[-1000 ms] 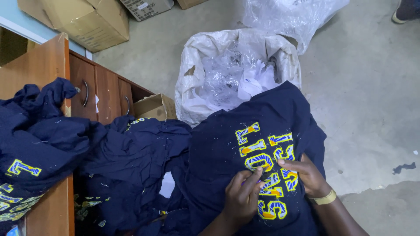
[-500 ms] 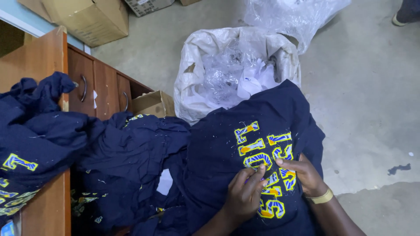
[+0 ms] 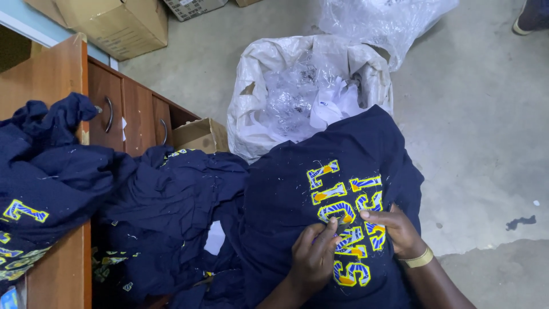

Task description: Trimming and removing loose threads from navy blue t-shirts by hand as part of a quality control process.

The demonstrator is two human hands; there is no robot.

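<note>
A navy garment with yellow and blue stitched lettering lies spread over my lap. My left hand rests on the lettering with fingers pinched together, holding something small that I cannot make out. My right hand, with a gold band at the wrist, presses flat on the letters just to the right. Both hands nearly touch over the middle of the lettering.
More navy garments are heaped on a wooden desk with drawers at left. A white sack stuffed with clear plastic stands ahead on the concrete floor. Cardboard boxes sit at the back left, and a small one lies beside the desk.
My hands stay on the lettering; the left fingers have shifted slightly up toward the right hand. The view has tilted a little.
</note>
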